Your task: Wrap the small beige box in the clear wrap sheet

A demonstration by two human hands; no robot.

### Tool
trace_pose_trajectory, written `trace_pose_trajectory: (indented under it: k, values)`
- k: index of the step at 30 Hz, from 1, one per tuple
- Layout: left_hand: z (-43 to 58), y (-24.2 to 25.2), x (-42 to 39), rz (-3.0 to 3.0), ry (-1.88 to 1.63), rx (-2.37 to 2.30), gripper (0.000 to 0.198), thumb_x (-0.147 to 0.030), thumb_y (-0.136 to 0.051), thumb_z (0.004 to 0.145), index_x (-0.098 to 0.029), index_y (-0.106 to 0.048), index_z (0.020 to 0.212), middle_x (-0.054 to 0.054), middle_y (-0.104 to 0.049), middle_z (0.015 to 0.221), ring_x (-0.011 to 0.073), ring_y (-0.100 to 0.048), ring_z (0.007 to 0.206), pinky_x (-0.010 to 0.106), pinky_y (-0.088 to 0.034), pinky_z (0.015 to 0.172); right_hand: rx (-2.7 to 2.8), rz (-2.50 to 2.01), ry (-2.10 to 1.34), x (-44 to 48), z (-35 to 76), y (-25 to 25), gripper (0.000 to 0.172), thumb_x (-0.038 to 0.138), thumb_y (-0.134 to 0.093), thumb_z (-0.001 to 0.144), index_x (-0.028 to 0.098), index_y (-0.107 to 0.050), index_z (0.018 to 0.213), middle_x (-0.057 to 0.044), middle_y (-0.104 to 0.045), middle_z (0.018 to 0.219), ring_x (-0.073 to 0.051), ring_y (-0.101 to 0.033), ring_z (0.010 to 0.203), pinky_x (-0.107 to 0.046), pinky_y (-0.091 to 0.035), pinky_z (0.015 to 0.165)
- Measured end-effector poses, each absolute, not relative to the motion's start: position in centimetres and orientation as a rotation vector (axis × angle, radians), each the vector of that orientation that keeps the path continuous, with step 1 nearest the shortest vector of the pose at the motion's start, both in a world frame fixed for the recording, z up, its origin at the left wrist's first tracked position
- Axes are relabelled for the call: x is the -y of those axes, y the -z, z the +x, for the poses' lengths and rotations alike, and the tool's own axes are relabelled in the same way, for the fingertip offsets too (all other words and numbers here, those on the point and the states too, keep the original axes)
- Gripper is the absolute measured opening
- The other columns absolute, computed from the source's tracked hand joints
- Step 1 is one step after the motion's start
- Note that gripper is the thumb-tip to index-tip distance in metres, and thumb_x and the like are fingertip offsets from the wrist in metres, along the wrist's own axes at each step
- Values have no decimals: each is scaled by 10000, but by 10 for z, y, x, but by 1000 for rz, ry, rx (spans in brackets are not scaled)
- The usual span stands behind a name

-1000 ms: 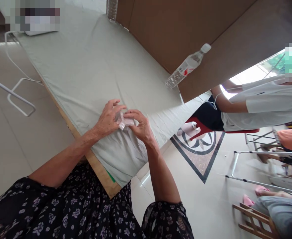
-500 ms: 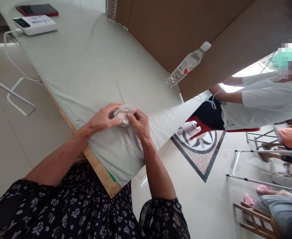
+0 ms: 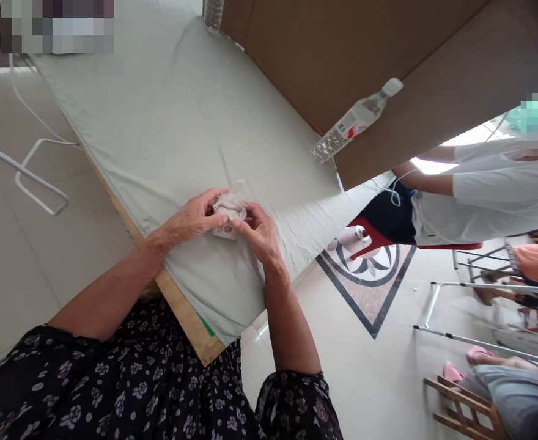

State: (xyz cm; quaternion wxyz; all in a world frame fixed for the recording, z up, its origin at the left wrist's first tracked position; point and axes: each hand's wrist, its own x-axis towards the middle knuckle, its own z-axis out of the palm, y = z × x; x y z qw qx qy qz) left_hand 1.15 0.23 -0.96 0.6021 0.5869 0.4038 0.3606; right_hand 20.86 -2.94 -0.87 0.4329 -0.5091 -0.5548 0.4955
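Observation:
Close to the front corner of the cloth-covered table (image 3: 159, 110), both hands hold a small white packet (image 3: 225, 229) with round reddish print on its near side. Crumpled whitish, partly see-through wrapping or tissue (image 3: 230, 205) bulges from its top, and a thin clear flap stands up behind. My left hand (image 3: 198, 214) grips the packet's left side, thumb across the front and fingers behind. From the right, my right hand (image 3: 258, 231) pinches its edge with thumb and fingers. The two thumbs nearly meet at the front. What exactly the packet contains cannot be made out.
A clear plastic bottle (image 3: 354, 122) stands beside a large brown cardboard box (image 3: 315, 67), with another bottle (image 3: 213, 15) farther back. Across the table sits a person in a white shirt (image 3: 502, 195). Metal racks (image 3: 434, 305) and a wooden stool (image 3: 466, 406) are at right.
The packet has turned in my hands, so its printed side now faces me and a clear flap sticks up. My right thumb has shifted slightly down. The view has moved a little.

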Motion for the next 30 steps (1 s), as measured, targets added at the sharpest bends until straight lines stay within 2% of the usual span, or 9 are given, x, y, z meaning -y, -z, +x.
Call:
trace_pose_trajectory:
  k: [2, 7, 11, 15, 20, 26, 30]
  values:
    - [12, 8, -2, 1369, -830, -974, 760, -377, -702, 788, -149, -520, 1490, 116, -733, 1239, 239, -727, 1015, 350, -583, 852, 1386, -1270, -1248, 29, 207, 11, 638, 675, -817, 748, 256, -686, 1211, -48, -760, 1126, -187, -709, 901, -319, -578, 805]
    - [10, 7, 0, 1394, -793, -1012, 775, -424, -689, 798, -118, -527, 1492, 111, -734, 1173, 222, -717, 930, 335, -575, 794, 1333, -1288, -1257, 32, 202, 9, 550, 647, -817, 760, 228, -716, 1103, -27, -759, 965, -173, -688, 834, -306, -563, 763]
    - [8, 9, 1, 1381, -778, -995, 856, -400, -724, 746, -117, -506, 1523, 132, -731, 1237, 266, -715, 1040, 358, -580, 841, 1352, -1314, -1247, 35, 201, 6, 508, 620, -793, 789, 222, -722, 1097, -13, -733, 895, -153, -642, 767, -286, -527, 709]
    - [10, 9, 1, 1280, -786, -989, 913, -404, -742, 716, -90, -483, 1533, 160, -726, 1287, 298, -711, 1128, 389, -588, 908, 1392, -1346, -1147, 30, 203, 6, 438, 618, -724, 848, 222, -732, 1036, -17, -715, 918, -155, -631, 812, -284, -505, 739]
    - [12, 13, -1, 1252, -814, -946, 854, -370, -762, 700, -123, -541, 1487, 150, -732, 1291, 299, -720, 1127, 402, -597, 909, 1404, -1331, -1122, 9, 205, 4, 400, 606, -649, 899, 217, -739, 903, 3, -660, 820, -149, -595, 794, -284, -485, 759]
    - [10, 19, -3, 1292, -833, -968, 871, -360, -750, 735, -151, -498, 1542, 138, -729, 1257, 257, -732, 1014, 365, -598, 835, 1251, -1277, -1239, -12, 196, 10, 456, 616, -774, 769, 212, -720, 975, 2, -695, 870, -144, -613, 810, -281, -509, 772]
    - [9, 19, -4, 1368, -805, -960, 801, -365, -718, 787, -155, -515, 1533, 100, -747, 1134, 235, -720, 948, 356, -594, 815, 1261, -1234, -1258, -13, 192, 12, 382, 566, -807, 743, 217, -723, 873, 17, -680, 815, -133, -595, 761, -286, -505, 761]
